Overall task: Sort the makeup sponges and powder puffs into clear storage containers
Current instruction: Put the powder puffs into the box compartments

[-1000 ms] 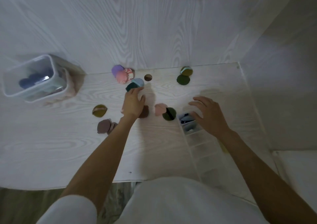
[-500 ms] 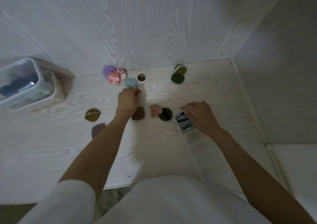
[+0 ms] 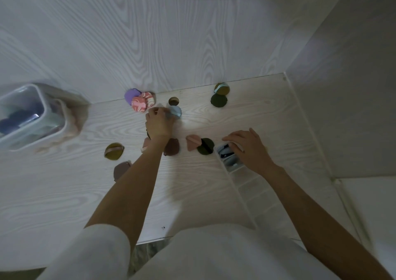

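White desk (image 3: 64,194): left hand (image 3: 158,124) pinches round blue puff (image 3: 176,111).

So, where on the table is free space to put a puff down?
Bare wood lies between the clear lidded tub and the olive round puff, and nearer the body. Crowded: around the left hand and beside the clear divided organizer.

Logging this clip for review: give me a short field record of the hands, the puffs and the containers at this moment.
left hand: fingers pinching the light blue puff near the back wall
right hand: resting on the far end of the clear divided organiser, fingers over its end compartment
end compartment: holds pale blue and dark items
loose puffs on table: olive, brown, pink, dark green, purple
clear lidded box: far left, dark items inside
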A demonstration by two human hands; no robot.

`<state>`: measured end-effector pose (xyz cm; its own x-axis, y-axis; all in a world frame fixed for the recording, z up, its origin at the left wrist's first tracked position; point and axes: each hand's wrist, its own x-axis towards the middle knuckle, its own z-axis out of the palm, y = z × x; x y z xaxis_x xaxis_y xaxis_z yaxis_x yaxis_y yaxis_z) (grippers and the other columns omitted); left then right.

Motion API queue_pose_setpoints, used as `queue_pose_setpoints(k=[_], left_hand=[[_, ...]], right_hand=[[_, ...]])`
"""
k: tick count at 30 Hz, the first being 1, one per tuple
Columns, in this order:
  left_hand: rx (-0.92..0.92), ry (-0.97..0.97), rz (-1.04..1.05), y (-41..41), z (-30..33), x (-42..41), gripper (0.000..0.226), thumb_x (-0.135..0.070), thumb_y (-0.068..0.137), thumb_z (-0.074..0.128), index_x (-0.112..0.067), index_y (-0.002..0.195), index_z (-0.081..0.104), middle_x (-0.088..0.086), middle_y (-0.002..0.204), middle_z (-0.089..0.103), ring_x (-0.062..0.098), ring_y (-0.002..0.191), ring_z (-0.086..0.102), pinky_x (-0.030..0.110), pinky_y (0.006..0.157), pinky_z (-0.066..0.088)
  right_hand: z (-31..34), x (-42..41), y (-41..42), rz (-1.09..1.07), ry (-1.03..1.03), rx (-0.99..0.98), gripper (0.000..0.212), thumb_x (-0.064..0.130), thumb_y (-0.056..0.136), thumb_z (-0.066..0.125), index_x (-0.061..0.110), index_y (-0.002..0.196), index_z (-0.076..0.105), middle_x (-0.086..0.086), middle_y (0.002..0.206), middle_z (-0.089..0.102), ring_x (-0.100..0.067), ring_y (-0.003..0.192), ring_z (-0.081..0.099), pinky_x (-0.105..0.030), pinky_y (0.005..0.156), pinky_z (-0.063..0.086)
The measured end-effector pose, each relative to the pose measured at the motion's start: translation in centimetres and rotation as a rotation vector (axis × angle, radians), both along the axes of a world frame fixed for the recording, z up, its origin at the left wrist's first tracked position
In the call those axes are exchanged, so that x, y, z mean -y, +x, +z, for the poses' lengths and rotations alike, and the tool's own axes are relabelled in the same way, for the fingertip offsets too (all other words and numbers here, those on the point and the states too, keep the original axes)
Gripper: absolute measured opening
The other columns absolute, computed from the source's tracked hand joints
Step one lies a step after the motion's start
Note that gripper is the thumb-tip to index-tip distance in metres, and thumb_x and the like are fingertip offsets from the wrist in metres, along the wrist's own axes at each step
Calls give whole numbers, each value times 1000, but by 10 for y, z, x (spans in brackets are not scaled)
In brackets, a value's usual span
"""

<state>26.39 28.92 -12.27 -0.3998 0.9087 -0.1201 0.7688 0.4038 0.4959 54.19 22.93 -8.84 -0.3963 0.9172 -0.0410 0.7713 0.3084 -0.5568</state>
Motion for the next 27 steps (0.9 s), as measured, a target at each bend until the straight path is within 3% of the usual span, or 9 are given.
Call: queue_pose_setpoints(k=[3,6,11,15,20,22,25,27], left_hand=[[42,26,23,1,-1,-6,30,-27,83,64,-10,108,60,13,120,55,30,108,49,40,88,42],[215,85,100,2,8,-8,38,-17,77,70,-8,109,52,10,107,60,27,101,53,37,82,44],[353,127,64,14,30,12,29,-13,84,65,-10,111,55,4,99,60,16,89,57,33,83,50],[480,142,-73,62,58,54,26,-16,87,63,-15,113,55,-5,101,60,3,86,56,7,67,47],[453,298,-333,120,68,90,17,-8,83,66,-13,99,65,1,94,69,7,76,63,21,72,54],[411,324,-336,128,67,95,15,-10,82,67,-15,96,67,-1,93,70,8,75,63,29,76,54],[453,340,-290,133,71,104,14,-8,81,69,-12,95,67,2,90,69,5,74,60,12,70,49],[462,358,-258,131,70,110,16,-11,81,69,-16,96,65,0,89,67,7,77,60,13,69,49]], right_hand=[[-3,1,1,-3,20,-27,24,18,95,48,20,111,66,-4,112,63,-20,109,56,-39,111,14],[-3,2,0,-10,15,-37,25,15,95,48,18,113,65,-6,119,61,-22,117,52,-39,111,13],[-4,10,4,-115,67,-68,31,10,90,51,11,120,60,-13,133,52,-32,131,38,-43,106,29],[-3,21,14,-217,57,-130,34,6,90,56,11,123,56,-11,138,47,-30,130,38,-45,105,33],[0,34,18,-234,90,-159,24,6,84,62,11,107,64,-15,135,48,-34,124,42,-47,101,39],[3,41,21,-198,137,-132,15,14,86,56,11,96,67,-16,133,50,-35,124,42,-50,101,39],[2,54,30,-114,179,-34,26,26,86,46,16,98,66,-16,135,49,-32,128,34,-49,102,36],[-1,59,32,-81,161,6,27,28,86,46,20,105,64,-17,137,46,-29,129,28,-50,102,34]])
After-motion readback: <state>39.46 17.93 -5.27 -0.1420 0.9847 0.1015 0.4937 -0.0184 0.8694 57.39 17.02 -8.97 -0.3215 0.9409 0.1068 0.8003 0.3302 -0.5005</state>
